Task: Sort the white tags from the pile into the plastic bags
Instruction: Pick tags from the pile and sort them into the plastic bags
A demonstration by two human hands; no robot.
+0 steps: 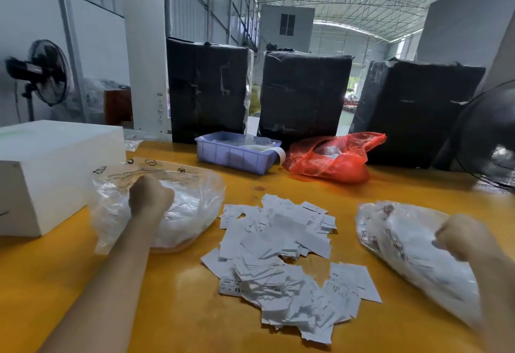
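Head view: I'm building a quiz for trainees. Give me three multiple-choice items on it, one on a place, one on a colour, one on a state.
1. Where is the tag pile?
A. between the two clear bags
B. inside the tray
C. on the white box

2. What colour is the tray?
A. green
B. blue
C. black

3. The left hand is
A. flat on the table
B. curled at the left bag
C. out of view

Answers: 1 A, a bag lies on each side; 2 B, its walls are blue; 3 B, its fingers are curled over the plastic.
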